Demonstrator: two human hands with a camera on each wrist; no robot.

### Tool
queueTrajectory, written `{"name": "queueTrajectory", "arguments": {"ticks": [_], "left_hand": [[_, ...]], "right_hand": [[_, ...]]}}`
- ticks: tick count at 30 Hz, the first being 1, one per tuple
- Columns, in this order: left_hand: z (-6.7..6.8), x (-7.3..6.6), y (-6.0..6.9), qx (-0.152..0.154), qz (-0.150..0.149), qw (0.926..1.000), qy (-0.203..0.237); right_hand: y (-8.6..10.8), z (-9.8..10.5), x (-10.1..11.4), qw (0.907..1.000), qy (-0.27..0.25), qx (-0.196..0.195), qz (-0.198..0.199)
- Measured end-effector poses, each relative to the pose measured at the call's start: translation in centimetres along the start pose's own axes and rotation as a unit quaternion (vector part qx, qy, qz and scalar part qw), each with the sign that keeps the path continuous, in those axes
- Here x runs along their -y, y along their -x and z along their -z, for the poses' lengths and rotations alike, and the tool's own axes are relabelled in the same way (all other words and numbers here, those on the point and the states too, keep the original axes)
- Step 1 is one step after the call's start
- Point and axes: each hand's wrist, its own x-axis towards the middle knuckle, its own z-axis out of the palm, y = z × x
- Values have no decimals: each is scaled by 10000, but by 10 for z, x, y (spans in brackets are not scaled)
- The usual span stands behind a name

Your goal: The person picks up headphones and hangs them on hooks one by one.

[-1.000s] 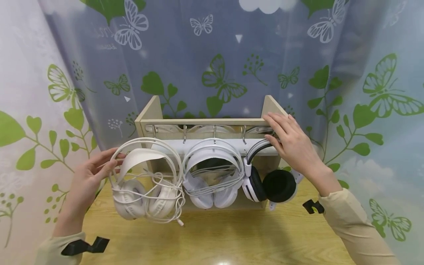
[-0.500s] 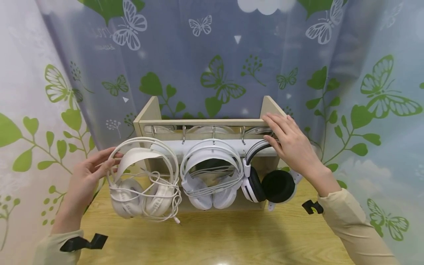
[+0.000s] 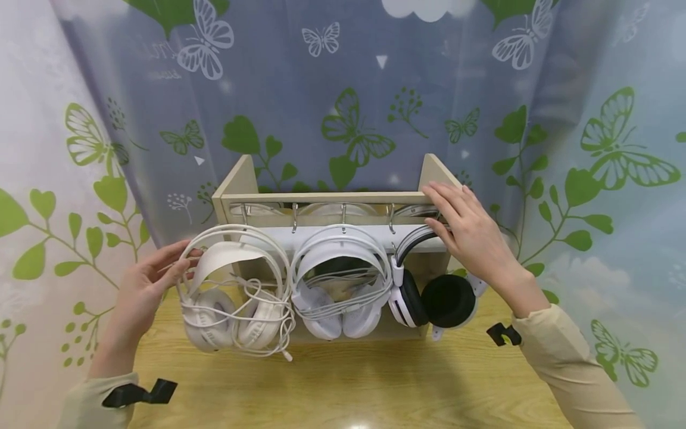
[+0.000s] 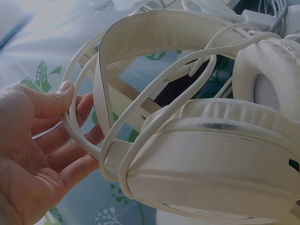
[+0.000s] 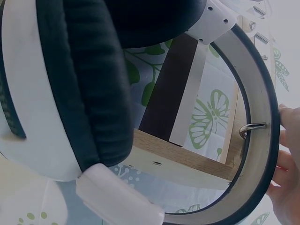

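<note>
In the head view, my left hand [image 3: 142, 292] pinches the outer headband of white headphones [image 3: 214, 322] at the rack's left end. The left wrist view shows its thumb and fingers around the thin band, with cable looped over the ear cups. My right hand [image 3: 471, 232] rests on the wooden rack's [image 3: 332, 198] top right corner with fairly straight fingers. Its thumb lies by the headband of black-and-white headphones [image 3: 409, 298], which hang from a hook [image 5: 252, 127] in the right wrist view. Between them, other white headphones [image 3: 321, 316] hang in the middle, wrapped in cable.
Several metal hooks [image 3: 295, 217] line the rack's front above a white strip. The rack stands on a wood-grain table [image 3: 343, 381]. Behind it hangs a curtain [image 3: 300, 89] printed with butterflies and leaves.
The head view has shifted slightly, so the scene sits a little further left. The left-hand headphones have moved slightly right relative to the rack. My right hand keeps its place.
</note>
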Motion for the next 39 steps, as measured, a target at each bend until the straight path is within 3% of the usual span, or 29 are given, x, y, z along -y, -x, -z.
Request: {"name": "queueTrajectory", "arguments": {"ticks": [16,26,32,39], "left_hand": [[2,13,5,154,-91,9972,729],[2,18,5,220,45,9965,807],[2,21,7,101,336,9961,813],[-2,24,10,-85,377,9963,765]], "right_hand": [[-1,-1,2,10000,43,49,10],[-1,0,2,10000,55,45,-12],[3,-1,1,9999,-108,-100,-36],[8,-1,0,9993,-227,-273,-87]]}}
